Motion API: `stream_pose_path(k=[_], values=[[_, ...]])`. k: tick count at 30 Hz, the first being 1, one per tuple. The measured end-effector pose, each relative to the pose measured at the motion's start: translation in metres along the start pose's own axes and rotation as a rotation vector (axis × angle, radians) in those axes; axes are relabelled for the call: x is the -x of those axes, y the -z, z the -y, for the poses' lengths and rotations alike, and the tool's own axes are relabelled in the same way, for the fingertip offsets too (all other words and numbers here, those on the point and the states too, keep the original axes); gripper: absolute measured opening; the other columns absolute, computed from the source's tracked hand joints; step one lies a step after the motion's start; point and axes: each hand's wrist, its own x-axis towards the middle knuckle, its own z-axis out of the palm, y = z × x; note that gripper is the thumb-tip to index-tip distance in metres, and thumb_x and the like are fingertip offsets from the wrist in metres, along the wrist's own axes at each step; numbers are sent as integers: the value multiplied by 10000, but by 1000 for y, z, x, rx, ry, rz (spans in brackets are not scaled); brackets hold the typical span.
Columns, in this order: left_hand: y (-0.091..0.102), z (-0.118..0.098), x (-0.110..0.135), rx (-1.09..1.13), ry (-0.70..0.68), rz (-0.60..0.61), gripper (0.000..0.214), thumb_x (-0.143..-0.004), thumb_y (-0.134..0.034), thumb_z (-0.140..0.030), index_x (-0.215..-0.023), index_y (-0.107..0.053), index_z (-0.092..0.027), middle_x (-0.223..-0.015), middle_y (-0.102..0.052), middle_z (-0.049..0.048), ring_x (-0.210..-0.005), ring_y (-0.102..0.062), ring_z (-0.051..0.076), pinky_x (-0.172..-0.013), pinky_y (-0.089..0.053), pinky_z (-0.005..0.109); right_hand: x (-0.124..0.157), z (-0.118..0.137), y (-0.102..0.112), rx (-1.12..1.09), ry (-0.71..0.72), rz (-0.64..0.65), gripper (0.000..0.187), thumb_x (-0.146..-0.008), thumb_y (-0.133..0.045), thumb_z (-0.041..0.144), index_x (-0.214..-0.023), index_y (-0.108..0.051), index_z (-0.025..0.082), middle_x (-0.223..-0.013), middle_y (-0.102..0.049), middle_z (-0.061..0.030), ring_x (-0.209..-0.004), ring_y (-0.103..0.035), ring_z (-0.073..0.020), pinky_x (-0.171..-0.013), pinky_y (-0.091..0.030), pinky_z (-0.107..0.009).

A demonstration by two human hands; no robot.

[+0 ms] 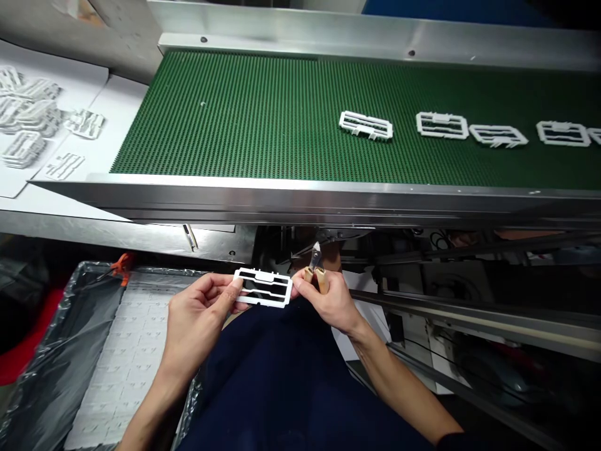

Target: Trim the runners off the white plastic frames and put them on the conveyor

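Note:
I hold a white plastic frame part [263,287] level above my lap, below the conveyor's edge. My left hand [197,316] pinches its left end between thumb and fingers. My right hand [326,299] pinches its right end and also grips small cutting pliers [315,268] with tan handles, jaws pointing up. Several more white frames [365,124] [442,124] [498,135] lie on the green conveyor belt [244,113] at the upper right.
A box lined with black plastic [51,369] at lower left holds rows of white parts [126,351]. A white sheet [28,113] at upper left carries stacked frames. The conveyor's metal rail [328,200] runs just above my hands, with machine frame bars below right.

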Motion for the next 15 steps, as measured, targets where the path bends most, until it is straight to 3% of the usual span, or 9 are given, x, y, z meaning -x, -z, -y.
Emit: stream_pose_path(k=[7,15], values=[[2,26,-4,400,138,-104,308,-631,-791,-283,-809,-584,-139,-732,-716,62,-635,-672,154,-603,-550,172,-6,-18,-11,-185,-64,-113,231,-852,-520,295,-740,-657,146,-880,-668,-58,-737,-631,-144,-701,-504,-256],[9,27,2,467,142,-112,271,-679,-762,-252,-824,-567,-130,-758,-716,76,-660,-678,152,-603,-548,160,-7,-25,-20,-136,-65,-63,241,-840,-546,353,-950,-609,147,-786,-666,-53,-772,-625,-164,-748,-488,-288]])
